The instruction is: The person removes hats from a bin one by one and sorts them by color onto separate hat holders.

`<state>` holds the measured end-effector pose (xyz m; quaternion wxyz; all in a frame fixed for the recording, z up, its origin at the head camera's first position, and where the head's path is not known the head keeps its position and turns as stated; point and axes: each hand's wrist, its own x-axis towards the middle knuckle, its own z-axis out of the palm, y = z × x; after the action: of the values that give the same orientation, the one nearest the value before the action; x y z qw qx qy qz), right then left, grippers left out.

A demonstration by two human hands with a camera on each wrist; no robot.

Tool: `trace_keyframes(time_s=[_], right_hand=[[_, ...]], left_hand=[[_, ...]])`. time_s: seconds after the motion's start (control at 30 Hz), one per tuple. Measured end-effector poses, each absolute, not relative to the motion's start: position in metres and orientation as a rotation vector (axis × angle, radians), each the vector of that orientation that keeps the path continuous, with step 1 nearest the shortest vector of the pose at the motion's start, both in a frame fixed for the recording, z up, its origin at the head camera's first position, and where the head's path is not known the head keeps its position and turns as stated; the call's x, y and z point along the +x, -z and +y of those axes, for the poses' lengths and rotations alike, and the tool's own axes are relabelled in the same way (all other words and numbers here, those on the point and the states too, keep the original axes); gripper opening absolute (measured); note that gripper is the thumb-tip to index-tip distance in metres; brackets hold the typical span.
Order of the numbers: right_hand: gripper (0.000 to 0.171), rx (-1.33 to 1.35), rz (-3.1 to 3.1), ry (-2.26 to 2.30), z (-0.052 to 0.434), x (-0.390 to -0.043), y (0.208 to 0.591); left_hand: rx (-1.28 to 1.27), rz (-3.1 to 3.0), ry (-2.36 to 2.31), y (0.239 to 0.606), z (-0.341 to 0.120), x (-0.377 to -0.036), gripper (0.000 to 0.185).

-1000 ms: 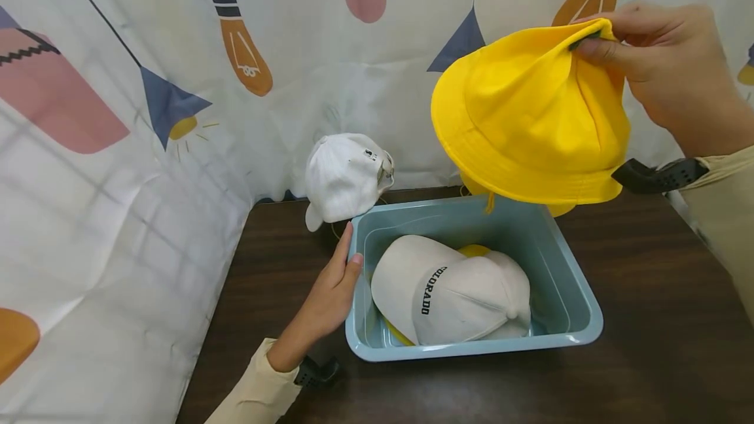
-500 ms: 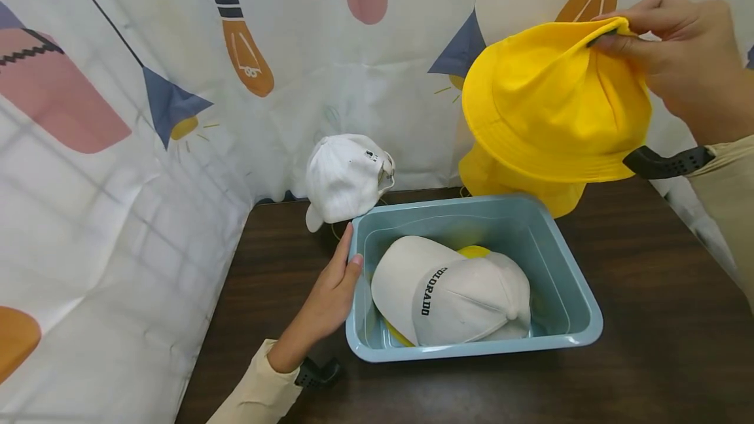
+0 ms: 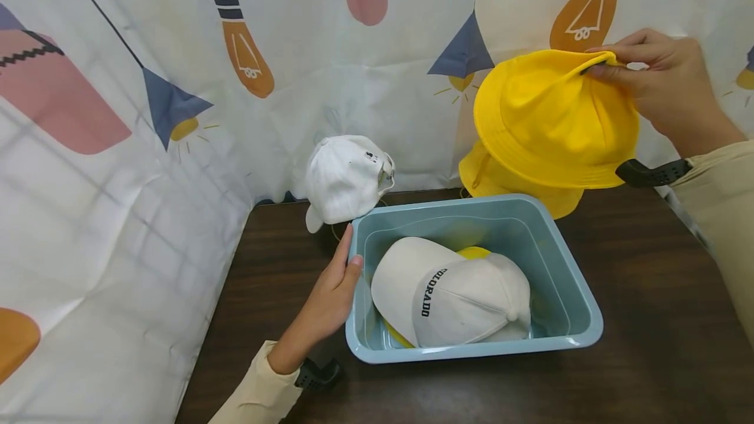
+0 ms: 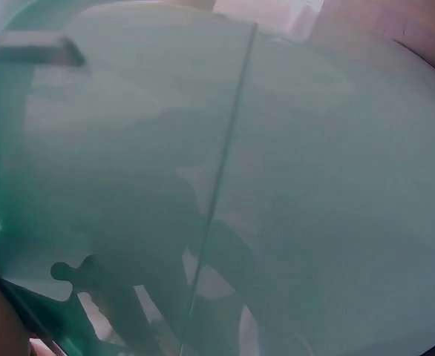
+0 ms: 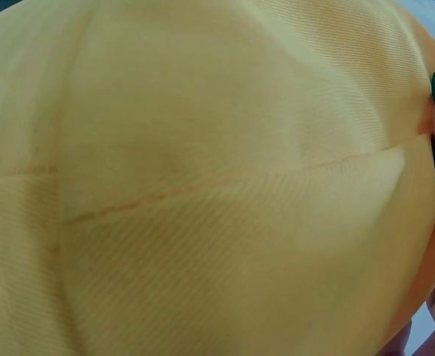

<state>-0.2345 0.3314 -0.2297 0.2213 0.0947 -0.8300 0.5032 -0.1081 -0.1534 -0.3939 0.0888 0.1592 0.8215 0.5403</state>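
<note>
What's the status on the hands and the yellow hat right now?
Right hand pinches yellow bucket hat by its crown, above another yellow hat. Left hand rests flat against bin. Nothing between.

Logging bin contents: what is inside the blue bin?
In the blue bin lies a white COLORADO cap over something yellow, mostly covered, so I cannot identify it.

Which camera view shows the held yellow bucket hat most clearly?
The head view: the whole yellow bucket hat shows, pinched by the right hand. The right wrist view shows only its fabric; the left wrist view shows none.
</note>
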Motion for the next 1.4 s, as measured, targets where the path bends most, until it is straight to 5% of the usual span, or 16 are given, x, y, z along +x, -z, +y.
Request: trace_keyframes(time_s=[1.4], right_hand=[[0.038, 0.236, -2.492, -1.501, 0.322, -0.242, 0.299]], left_hand=[[0.472, 2.45, -1.616, 0.397, -0.149, -0.107, 0.065]])
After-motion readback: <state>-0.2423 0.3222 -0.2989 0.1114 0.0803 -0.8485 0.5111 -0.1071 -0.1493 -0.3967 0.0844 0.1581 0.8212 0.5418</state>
